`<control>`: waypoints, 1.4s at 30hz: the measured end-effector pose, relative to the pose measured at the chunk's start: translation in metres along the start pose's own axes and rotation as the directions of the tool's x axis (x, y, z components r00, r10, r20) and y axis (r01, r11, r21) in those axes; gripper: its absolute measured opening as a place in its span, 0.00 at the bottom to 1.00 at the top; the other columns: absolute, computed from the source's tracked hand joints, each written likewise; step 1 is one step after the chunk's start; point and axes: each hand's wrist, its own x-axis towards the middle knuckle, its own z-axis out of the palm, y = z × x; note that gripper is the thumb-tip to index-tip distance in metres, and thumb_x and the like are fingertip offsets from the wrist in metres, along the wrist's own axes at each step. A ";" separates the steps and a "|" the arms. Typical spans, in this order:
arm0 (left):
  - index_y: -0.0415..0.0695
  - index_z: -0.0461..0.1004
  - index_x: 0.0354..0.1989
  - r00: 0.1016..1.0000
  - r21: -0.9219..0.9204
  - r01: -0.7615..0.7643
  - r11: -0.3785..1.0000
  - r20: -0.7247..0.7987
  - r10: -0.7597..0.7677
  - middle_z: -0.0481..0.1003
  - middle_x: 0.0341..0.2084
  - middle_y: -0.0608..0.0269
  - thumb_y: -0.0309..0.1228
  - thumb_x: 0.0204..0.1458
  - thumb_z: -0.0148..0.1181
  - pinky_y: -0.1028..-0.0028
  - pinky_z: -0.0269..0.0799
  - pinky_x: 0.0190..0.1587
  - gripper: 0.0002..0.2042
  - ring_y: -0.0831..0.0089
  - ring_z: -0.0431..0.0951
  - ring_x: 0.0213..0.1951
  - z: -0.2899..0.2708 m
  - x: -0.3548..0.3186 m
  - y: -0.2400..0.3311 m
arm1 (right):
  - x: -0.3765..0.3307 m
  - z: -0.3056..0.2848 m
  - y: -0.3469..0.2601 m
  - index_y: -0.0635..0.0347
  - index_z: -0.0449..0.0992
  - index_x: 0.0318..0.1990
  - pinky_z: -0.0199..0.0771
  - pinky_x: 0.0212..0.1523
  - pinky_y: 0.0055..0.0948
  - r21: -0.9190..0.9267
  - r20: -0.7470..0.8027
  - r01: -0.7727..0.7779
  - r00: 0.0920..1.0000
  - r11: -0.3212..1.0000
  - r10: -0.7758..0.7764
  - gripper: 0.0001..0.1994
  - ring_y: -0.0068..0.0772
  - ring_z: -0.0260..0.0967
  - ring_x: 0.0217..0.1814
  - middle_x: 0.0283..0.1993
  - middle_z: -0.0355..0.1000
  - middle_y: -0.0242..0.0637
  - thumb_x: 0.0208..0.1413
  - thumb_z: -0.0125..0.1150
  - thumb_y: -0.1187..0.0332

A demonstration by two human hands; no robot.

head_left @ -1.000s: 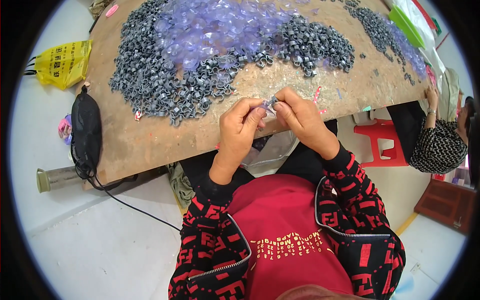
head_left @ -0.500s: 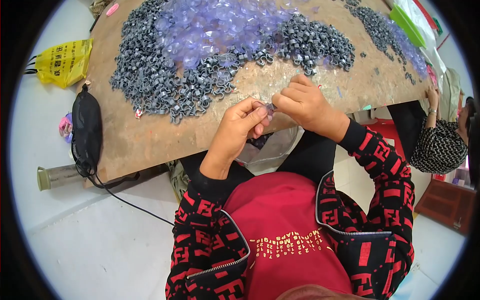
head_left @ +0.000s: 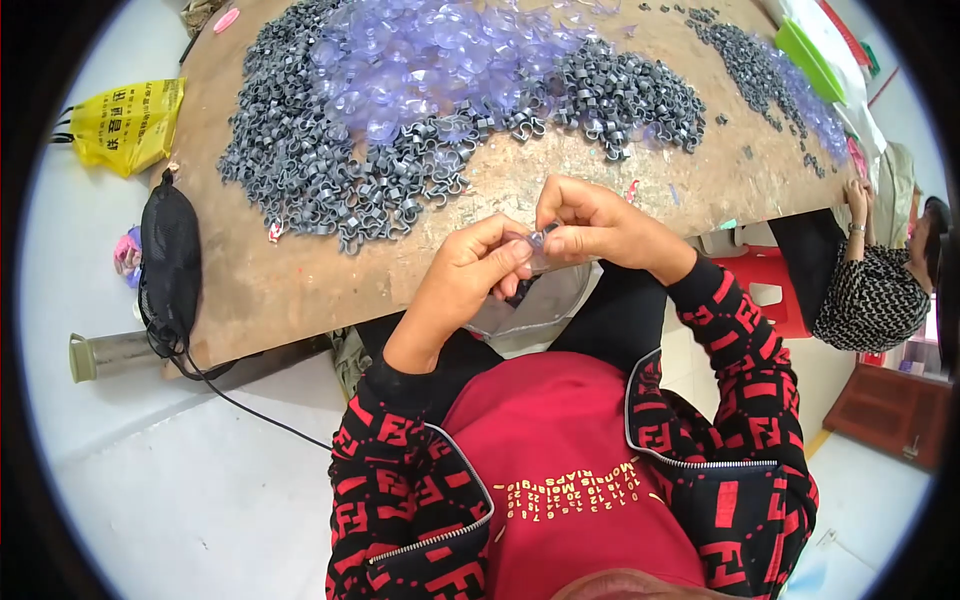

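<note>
My left hand point(head_left: 470, 275) and my right hand point(head_left: 590, 225) meet over the near edge of a worn wooden table point(head_left: 290, 290). Between their fingertips they pinch a small grey clip with a clear plastic piece point(head_left: 540, 240). Just beyond my hands lies a big heap of small grey clips point(head_left: 330, 170). On top of that heap sits a pile of clear bluish plastic cups point(head_left: 430, 60). Under my hands, at my lap, a clear bag or bowl point(head_left: 540, 305) hangs open.
A black pouch with a cord point(head_left: 168, 265) hangs off the table's left edge. A yellow bag point(head_left: 125, 125) and a metal flask point(head_left: 105, 355) lie on the floor at left. Another person point(head_left: 875, 285) sits at the right by a red stool point(head_left: 765, 285).
My two hands have shifted a little to the right and nearer the table edge, still working the same small piece between the fingertips.
</note>
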 end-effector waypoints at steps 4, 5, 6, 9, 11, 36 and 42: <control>0.40 0.70 0.34 0.983 -0.222 0.146 0.964 0.139 -0.117 0.71 0.21 0.67 0.30 0.55 0.52 0.85 0.63 0.22 0.06 0.85 0.67 0.20 0.000 -0.006 -0.001 | -0.001 -0.001 -0.031 0.62 0.64 0.36 0.61 0.28 0.20 -0.509 0.179 0.139 0.982 0.849 -0.053 0.14 0.18 0.62 0.29 0.28 0.66 0.28 0.52 0.60 0.63; 0.39 0.70 0.35 0.991 -0.148 0.103 0.984 0.102 -0.089 0.70 0.21 0.68 0.30 0.55 0.50 0.83 0.63 0.22 0.07 0.85 0.68 0.21 0.003 -0.007 0.002 | -0.003 -0.002 -0.032 0.60 0.64 0.37 0.63 0.29 0.20 -0.526 0.184 0.149 0.981 0.838 -0.060 0.12 0.19 0.63 0.29 0.28 0.66 0.29 0.53 0.59 0.64; 0.39 0.70 0.35 0.991 -0.147 0.099 0.984 0.102 -0.085 0.70 0.21 0.68 0.30 0.55 0.50 0.83 0.63 0.22 0.07 0.85 0.68 0.21 0.007 -0.009 0.005 | -0.003 0.001 -0.024 0.60 0.64 0.37 0.63 0.29 0.20 -0.528 0.185 0.151 0.981 0.835 -0.061 0.12 0.19 0.63 0.29 0.28 0.66 0.29 0.53 0.59 0.64; 0.38 0.70 0.35 0.959 0.330 -0.238 0.913 -0.069 0.275 0.70 0.21 0.65 0.26 0.52 0.52 0.78 0.64 0.22 0.05 0.78 0.70 0.21 0.011 -0.005 0.011 | -0.007 0.019 0.005 0.55 0.64 0.38 0.60 0.24 0.15 0.198 -0.161 0.093 0.985 0.976 -0.061 0.11 0.18 0.61 0.23 0.26 0.65 0.29 0.53 0.59 0.64; 0.38 0.69 0.36 0.864 0.594 -0.409 0.693 0.008 0.503 0.68 0.21 0.59 0.21 0.47 0.55 0.73 0.65 0.23 0.08 0.68 0.71 0.21 0.008 -0.003 0.011 | -0.004 0.032 0.024 0.54 0.64 0.38 0.58 0.23 0.15 0.402 -0.208 0.162 0.975 0.901 -0.082 0.11 0.16 0.58 0.20 0.25 0.64 0.29 0.53 0.58 0.63; 0.37 0.70 0.37 0.741 0.800 -0.515 0.309 0.234 0.629 0.70 0.23 0.64 0.21 0.51 0.52 0.77 0.64 0.22 0.06 0.78 0.68 0.18 0.000 -0.005 0.007 | 0.003 0.046 0.039 0.54 0.66 0.38 0.55 0.20 0.13 0.833 -0.166 0.139 0.986 0.536 0.003 0.11 0.13 0.55 0.18 0.24 0.62 0.26 0.52 0.59 0.63; 0.39 0.69 0.35 0.997 0.047 -0.054 0.997 0.063 0.051 0.71 0.20 0.64 0.26 0.52 0.53 0.78 0.65 0.22 0.05 0.80 0.69 0.18 -0.002 -0.011 0.011 | 0.001 0.015 -0.008 0.57 0.66 0.36 0.57 0.20 0.14 0.032 -0.015 0.091 0.996 0.995 -0.091 0.09 0.13 0.60 0.23 0.27 0.65 0.26 0.53 0.58 0.66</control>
